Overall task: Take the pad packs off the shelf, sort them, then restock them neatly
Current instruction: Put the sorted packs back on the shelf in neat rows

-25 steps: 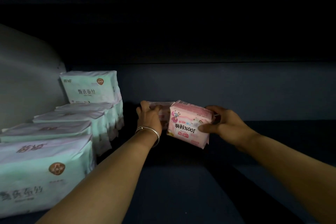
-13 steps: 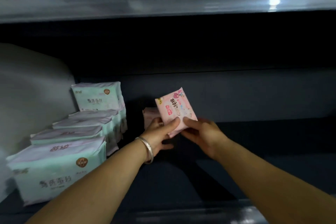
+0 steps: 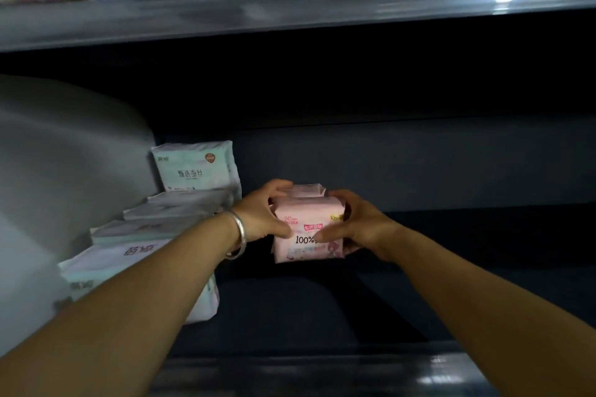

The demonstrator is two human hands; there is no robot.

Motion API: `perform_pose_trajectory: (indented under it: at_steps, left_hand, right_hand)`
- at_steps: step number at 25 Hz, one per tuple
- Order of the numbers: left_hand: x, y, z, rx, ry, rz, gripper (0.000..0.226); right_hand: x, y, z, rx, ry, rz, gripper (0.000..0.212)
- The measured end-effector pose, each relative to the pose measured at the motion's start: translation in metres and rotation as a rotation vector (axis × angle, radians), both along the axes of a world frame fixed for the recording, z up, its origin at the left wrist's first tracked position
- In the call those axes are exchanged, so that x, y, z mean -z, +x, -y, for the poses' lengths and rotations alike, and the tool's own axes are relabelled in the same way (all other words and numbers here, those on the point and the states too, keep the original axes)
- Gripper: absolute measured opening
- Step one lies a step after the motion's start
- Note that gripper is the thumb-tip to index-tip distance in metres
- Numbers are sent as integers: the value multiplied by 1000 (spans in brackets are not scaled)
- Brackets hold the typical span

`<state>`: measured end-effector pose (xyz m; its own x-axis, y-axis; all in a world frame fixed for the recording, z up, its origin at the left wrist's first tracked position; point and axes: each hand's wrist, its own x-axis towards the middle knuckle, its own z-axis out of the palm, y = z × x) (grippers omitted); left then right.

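Note:
A pink pad pack (image 3: 306, 229) stands upright on the dark shelf floor (image 3: 290, 309), label facing me. My left hand (image 3: 263, 213), with a silver bangle on the wrist, grips its left side. My right hand (image 3: 358, 224) grips its right side, thumb on the front. A second pink pack (image 3: 306, 189) stands right behind it, mostly hidden. To the left, a row of mint-green pad packs (image 3: 193, 167) runs from the back wall toward me.
The shelf's grey side wall (image 3: 64, 164) closes the left end. A shelf above (image 3: 290, 10) carries other packaged goods. The shelf's front lip (image 3: 322, 371) runs along the bottom. Right of my hands the shelf floor is dark and bare.
The pink pack was turned from tilted in the air to upright and set down in front of the other pink pack. Both hands now hold its sides. The camera pulled back.

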<state>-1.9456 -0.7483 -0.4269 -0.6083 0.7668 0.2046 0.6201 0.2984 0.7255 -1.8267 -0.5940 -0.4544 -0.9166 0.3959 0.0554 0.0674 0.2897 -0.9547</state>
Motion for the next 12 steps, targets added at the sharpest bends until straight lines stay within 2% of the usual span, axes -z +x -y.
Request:
perform_pose_trajectory:
  at_steps: [2, 5, 8, 12]
  left_hand:
    - [22, -16, -13, -208, 73, -9, 78]
    - [57, -35, -31, -477, -26, -10, 65]
    - [69, -42, -39, -523, -108, 1, 54]
    - [69, -49, -43, -546, -183, -45, 53]
  right_hand:
    - [9, -18, 0, 72, -13, 4, 73]
    - [18, -42, 0, 143, 89, 2, 84]
    - [22, -62, -3, 164, 164, 30, 97]
    - [19, -73, -5, 188, 224, 58, 93]
